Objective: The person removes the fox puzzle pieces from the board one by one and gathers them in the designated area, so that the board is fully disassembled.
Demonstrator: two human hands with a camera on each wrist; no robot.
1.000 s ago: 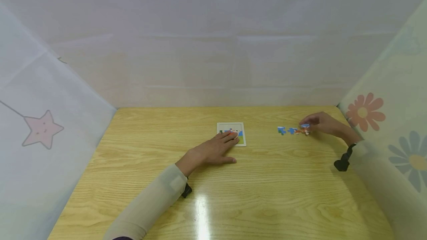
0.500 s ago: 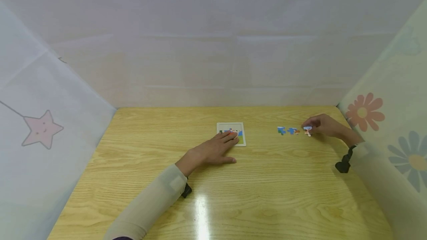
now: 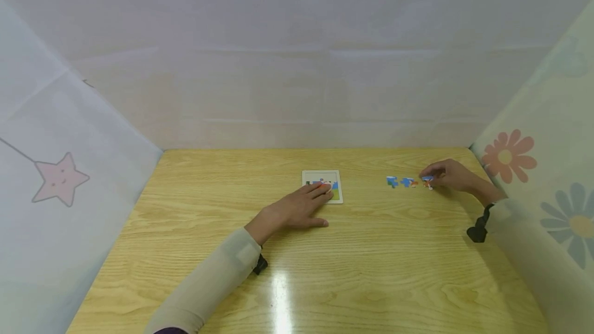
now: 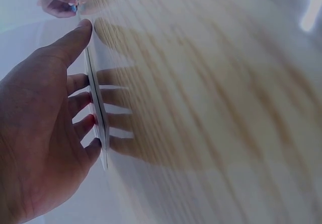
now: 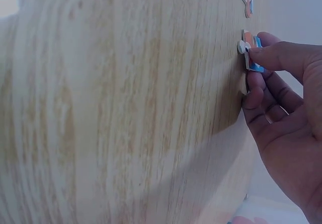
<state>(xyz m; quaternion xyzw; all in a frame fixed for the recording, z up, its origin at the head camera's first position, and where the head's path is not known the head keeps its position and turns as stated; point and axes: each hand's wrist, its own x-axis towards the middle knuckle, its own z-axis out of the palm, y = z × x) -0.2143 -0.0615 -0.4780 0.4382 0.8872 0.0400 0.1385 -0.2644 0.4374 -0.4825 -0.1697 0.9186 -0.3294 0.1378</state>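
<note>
My left hand (image 3: 299,209) lies with fingers stretched out over the lower left of a small pale-framed jigsaw puzzle (image 3: 321,173). Its fingers cover part of the picture; blue, red and green areas show around them. In the left wrist view the fingertips rest along the edge of the thin puzzle board (image 4: 102,121). To the right, my right hand (image 3: 449,174) pinches a jigsaw piece (image 3: 427,180) between thumb and fingers, close over the table. That piece, blue, orange and white in the right wrist view (image 5: 255,67), is partly hidden by the thumb.
Left of the right hand, a blue-green jigsaw piece (image 3: 392,181) and a blue and orange patch of pieces (image 3: 408,182) lie on the wooden table (image 3: 371,251). Pale cloth walls (image 3: 297,92) stand behind and at both sides.
My right hand has shifted slightly right and toward me, bringing its piece apart from the others. The piece's tilt has changed. The left hand has stayed in place.
</note>
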